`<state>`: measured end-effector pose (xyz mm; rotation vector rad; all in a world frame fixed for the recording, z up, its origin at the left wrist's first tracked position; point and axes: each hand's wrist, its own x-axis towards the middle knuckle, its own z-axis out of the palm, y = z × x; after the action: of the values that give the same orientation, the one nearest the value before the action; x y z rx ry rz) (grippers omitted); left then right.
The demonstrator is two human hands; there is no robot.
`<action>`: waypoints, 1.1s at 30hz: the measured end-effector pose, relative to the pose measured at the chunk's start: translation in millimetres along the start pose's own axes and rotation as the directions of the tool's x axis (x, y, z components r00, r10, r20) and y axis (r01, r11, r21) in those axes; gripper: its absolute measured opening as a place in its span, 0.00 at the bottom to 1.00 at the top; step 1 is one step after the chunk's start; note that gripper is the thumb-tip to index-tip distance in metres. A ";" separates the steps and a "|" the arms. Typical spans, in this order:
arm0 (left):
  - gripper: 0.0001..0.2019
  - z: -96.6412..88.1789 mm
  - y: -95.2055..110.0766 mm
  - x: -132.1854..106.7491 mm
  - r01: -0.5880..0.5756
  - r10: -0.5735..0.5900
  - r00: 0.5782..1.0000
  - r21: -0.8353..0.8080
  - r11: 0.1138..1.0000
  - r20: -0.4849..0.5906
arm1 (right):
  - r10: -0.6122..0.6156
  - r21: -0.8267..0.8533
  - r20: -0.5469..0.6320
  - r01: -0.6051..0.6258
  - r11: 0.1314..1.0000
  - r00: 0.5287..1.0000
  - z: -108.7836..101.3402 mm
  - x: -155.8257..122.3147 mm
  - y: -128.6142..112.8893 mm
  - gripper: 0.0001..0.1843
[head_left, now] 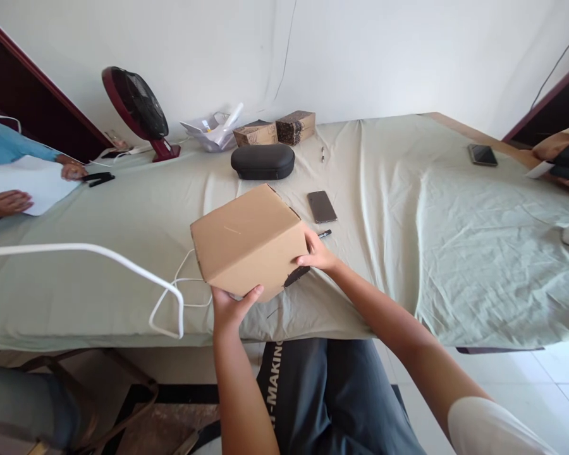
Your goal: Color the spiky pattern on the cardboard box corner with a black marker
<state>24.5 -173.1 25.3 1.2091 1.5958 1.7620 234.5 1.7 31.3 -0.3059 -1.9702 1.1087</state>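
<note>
A brown cardboard box point(246, 237) is held tilted over the near side of the cloth-covered table. My left hand point(232, 306) grips its lower front edge, thumb on the near face and the other fingers hidden beneath. On the right end, my right hand point(317, 251) clasps the box with its thumb on the near face. A black patch point(296, 276) shows at the box's lower right corner. Just beyond my right hand lie a black pen point(325, 234) and a dark phone point(322, 206). Behind the box sits a black zipped case point(262, 162).
A white cable point(99, 249) arches across the left. At the back stand a fan point(142, 110), a plastic basket point(213, 134) and two patterned boxes point(295, 127). Another person's hand point(9, 202) holds paper at left. Another phone point(482, 155) lies far right, near a second person's hand point(552, 146).
</note>
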 end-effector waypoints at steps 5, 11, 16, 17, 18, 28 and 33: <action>0.54 6.0 -8.5 2.8 -0.040 0.032 0.975 -0.035 0.999 -0.220 | 0.039 0.102 -0.038 -0.035 0.994 0.999 -6.9 2.4 -2.5 0.68; 0.48 26.9 -30.5 4.3 0.069 -0.111 0.965 -0.182 0.981 -0.236 | 0.237 0.345 0.074 -0.248 0.905 0.969 15.1 -4.1 4.4 0.60; 0.55 31.1 -22.8 5.6 0.066 -0.103 0.985 -0.253 0.965 -0.135 | 0.354 0.465 0.023 -0.324 0.824 0.935 15.4 -6.7 2.9 0.45; 0.56 27.7 -17.9 6.7 0.011 -0.049 0.989 -0.257 0.966 -0.142 | 0.370 0.506 -0.034 -0.303 0.807 0.928 11.6 -5.6 2.5 0.46; 0.57 23.6 -12.6 8.0 -0.056 0.018 0.989 -0.257 0.965 -0.148 | 0.379 0.543 -0.087 -0.275 0.793 0.921 7.3 -4.1 2.2 0.47; 0.64 12.8 -7.8 4.7 -0.060 0.051 0.997 -0.156 0.986 -0.058 | 0.397 0.691 -0.227 -0.140 0.709 0.889 11.5 4.2 -8.7 0.45; 0.51 26.8 -3.4 1.2 0.124 -0.117 0.990 -0.086 0.989 0.078 | 0.420 0.685 -0.069 -0.263 0.679 0.905 26.0 -1.7 -7.7 0.44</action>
<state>45.7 -156.9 20.7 1.0984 1.4990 1.6765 217.1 -19.1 29.7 -0.3991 -1.2214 1.8597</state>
